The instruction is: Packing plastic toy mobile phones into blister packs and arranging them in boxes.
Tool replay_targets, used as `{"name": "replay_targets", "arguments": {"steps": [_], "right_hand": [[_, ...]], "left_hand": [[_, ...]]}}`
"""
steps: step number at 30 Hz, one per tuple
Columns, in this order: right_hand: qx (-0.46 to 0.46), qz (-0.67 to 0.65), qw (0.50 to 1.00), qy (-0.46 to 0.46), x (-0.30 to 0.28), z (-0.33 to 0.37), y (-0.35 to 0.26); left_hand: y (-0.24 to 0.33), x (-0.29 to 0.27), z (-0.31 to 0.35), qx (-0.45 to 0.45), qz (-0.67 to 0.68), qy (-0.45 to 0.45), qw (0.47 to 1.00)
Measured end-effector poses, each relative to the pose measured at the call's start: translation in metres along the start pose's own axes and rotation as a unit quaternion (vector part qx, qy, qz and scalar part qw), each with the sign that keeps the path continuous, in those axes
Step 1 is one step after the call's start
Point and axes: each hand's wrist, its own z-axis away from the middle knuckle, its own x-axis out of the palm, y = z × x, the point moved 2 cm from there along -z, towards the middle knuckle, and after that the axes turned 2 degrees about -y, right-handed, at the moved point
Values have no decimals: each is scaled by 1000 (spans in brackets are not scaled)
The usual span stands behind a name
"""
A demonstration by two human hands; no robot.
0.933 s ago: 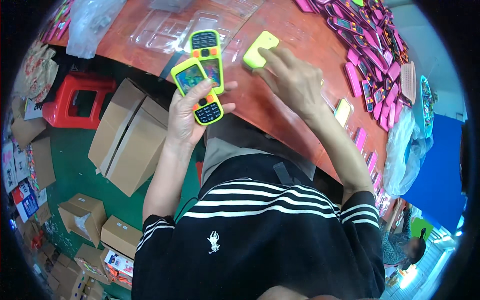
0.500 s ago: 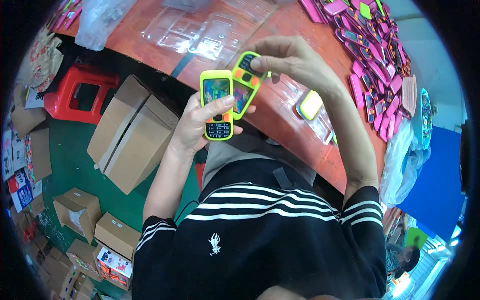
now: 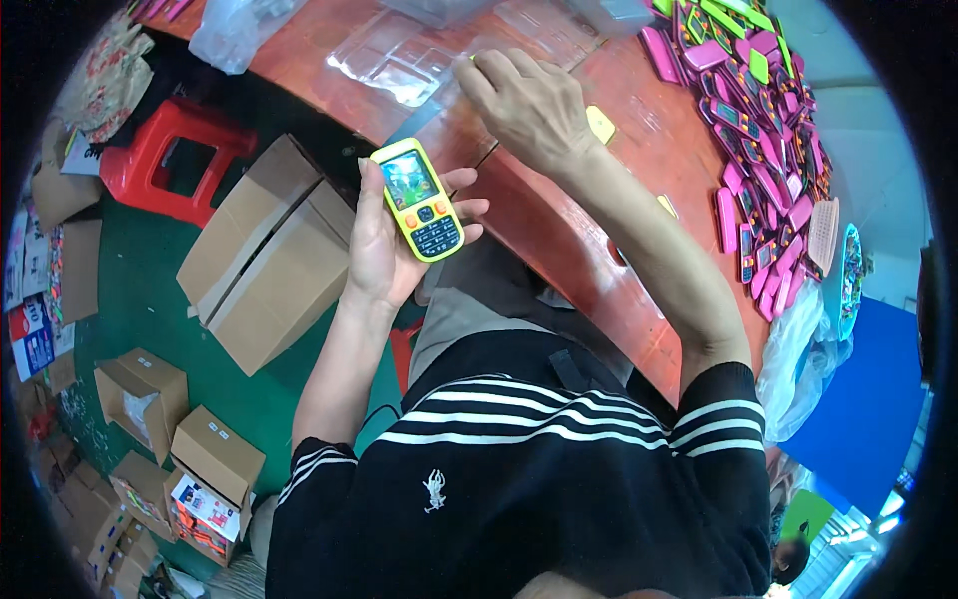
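One toy phone (image 3: 419,200), left hand (image 3: 382,255), near table edge (image 3: 579,285); right hand (image 3: 534,108) apart.

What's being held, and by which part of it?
Left hand: yellow-green toy phone, held by its back and left edge, thumb beside the screen, fingers behind. Right hand: can't tell, grip hidden.

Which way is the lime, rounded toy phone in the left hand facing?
Face up: the toy phone shows its screen and black keypad.
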Motion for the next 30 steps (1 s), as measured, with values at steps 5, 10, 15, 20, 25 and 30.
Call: {"name": "replay_targets", "arguments": {"steps": [5,10,15,20,25,30], "right_hand": [[104,-127,986,-21,-2,3,-3],[231,-485,828,-162,-21,-5,7],[272,-488,785,-268,-41,-15,-3],[381,-659,593,-265,-22,-18,-3],[405,-666,620,-87,24,-42,25],[387,-532,747,-100,61,-73,26]], "left_hand": [[5,0,-2,-2,-4,-8,1000],[8,1,-9,-21,-69,-4,997],[19,7,-13,26,-400,106,910],[35,18,-21,156,-493,77,852],[68,12,-21,313,-584,141,736],[83,-1,-33,330,-619,178,690]]}}
